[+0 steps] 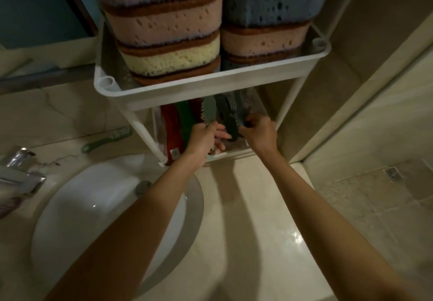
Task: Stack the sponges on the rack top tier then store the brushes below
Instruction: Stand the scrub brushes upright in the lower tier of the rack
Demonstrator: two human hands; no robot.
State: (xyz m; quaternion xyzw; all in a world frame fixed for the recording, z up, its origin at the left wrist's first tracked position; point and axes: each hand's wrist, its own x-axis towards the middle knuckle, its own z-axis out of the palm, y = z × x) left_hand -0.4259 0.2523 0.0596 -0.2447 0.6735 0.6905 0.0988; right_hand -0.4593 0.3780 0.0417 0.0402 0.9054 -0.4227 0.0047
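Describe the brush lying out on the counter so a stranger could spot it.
Start at the white sink basin. Just behind it, left of the white rack, a green brush lies flat on the counter. It is the only brush outside the rack.

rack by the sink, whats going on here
A person is putting brushes into the lower tier of the white rack. The left hand holds a grey-green brush, the right hand grips a dark brush beside it; red and green brushes already stand there. Two stacks of sponges fill the top tier. One green brush lies on the counter by the sink, not yet stored.
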